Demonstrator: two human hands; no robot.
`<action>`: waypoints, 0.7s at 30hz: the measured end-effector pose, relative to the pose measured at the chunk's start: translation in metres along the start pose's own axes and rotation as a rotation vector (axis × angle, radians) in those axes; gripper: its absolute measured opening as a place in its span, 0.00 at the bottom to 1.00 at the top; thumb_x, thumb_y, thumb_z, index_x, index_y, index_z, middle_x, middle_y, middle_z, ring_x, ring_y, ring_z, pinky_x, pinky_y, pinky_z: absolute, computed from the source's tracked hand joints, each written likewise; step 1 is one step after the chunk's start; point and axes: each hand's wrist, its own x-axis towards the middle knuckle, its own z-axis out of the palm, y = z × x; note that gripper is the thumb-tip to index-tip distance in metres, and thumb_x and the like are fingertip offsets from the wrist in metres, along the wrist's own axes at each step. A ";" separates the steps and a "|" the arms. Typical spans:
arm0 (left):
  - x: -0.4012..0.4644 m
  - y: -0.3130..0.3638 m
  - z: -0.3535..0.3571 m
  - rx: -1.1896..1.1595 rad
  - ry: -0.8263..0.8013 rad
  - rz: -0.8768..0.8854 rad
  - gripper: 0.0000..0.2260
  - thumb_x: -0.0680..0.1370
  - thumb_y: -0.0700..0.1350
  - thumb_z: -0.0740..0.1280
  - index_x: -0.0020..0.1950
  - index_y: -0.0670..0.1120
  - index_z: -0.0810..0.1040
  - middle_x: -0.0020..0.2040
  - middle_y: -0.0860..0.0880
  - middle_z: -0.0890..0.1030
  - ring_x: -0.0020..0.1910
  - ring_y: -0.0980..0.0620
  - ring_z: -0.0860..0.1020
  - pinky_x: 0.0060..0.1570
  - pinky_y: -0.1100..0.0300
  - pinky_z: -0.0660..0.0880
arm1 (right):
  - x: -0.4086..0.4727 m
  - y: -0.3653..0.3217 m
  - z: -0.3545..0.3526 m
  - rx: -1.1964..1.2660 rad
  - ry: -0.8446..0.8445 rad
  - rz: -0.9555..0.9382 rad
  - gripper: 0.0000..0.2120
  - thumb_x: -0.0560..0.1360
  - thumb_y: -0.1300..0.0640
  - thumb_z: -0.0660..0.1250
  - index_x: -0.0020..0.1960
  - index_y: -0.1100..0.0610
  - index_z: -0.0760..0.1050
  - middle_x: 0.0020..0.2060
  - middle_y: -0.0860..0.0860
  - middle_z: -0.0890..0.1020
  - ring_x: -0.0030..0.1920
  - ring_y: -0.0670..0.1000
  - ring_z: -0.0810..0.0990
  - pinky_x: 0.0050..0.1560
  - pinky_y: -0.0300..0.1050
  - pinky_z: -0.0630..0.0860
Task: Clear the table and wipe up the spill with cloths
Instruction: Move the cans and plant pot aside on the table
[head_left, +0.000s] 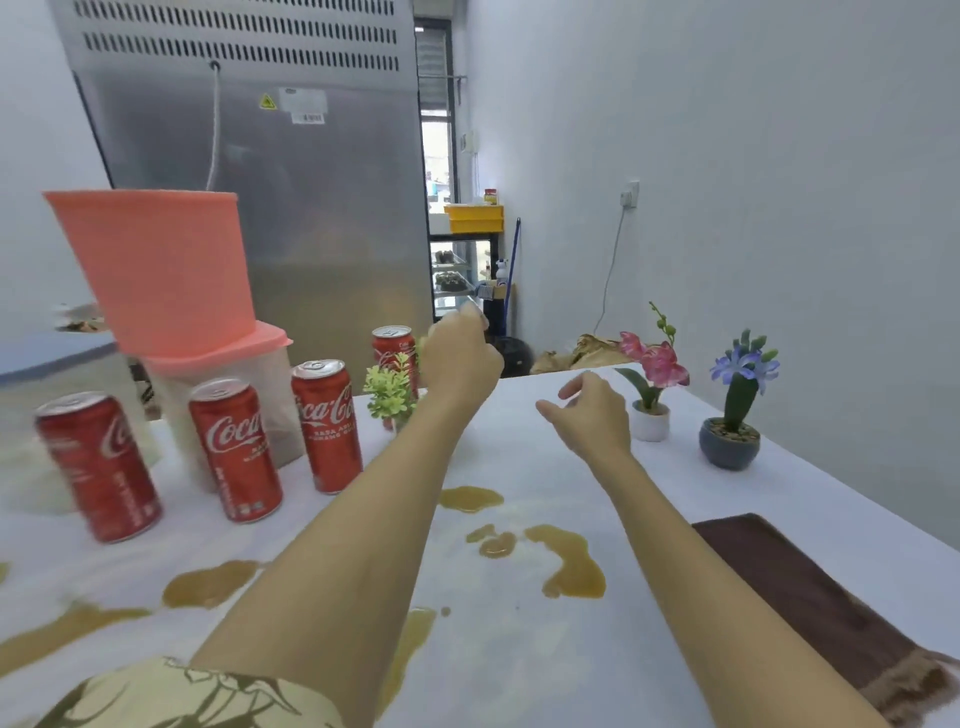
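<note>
A tall steel fridge (291, 171) stands behind, a white cord (214, 130) hanging down its front. Beyond it a yellow bin (474, 217) sits on a glass display shelf (460, 275). A blue broom handle (513, 260) leans by the white wall (753, 156), near a wall socket (629, 194).

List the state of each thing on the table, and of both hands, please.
Cola cans: four, upright, unopened as far as visible.
Spill: brown puddles, not wiped.
Brown cloth: flat, untouched, dry-looking.
Pink container: upside down on a lidded tub.
Green plant: upright.
Pink flower pot: upright.
Blue flower pot: upright.
Left hand: fingers curled, holds nothing visible.
Right hand: relaxed, empty.
</note>
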 end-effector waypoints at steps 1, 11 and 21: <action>0.000 -0.008 -0.010 0.034 0.056 0.000 0.13 0.74 0.35 0.61 0.57 0.42 0.75 0.52 0.45 0.79 0.53 0.45 0.76 0.50 0.55 0.70 | -0.003 -0.008 0.011 0.006 -0.044 -0.017 0.16 0.72 0.51 0.70 0.53 0.59 0.71 0.49 0.54 0.78 0.48 0.52 0.76 0.43 0.44 0.70; -0.007 -0.086 -0.073 0.109 0.088 -0.202 0.15 0.72 0.31 0.60 0.56 0.42 0.76 0.55 0.44 0.78 0.55 0.44 0.74 0.48 0.55 0.69 | -0.026 -0.057 0.097 0.085 -0.434 -0.090 0.33 0.64 0.49 0.78 0.62 0.58 0.68 0.56 0.53 0.78 0.57 0.54 0.76 0.52 0.46 0.73; 0.011 -0.088 -0.069 0.181 0.002 -0.118 0.14 0.72 0.33 0.62 0.56 0.42 0.76 0.53 0.44 0.79 0.53 0.44 0.76 0.43 0.56 0.70 | -0.020 -0.055 0.107 0.198 -0.272 -0.053 0.26 0.63 0.48 0.78 0.56 0.57 0.75 0.51 0.53 0.81 0.54 0.54 0.79 0.51 0.49 0.77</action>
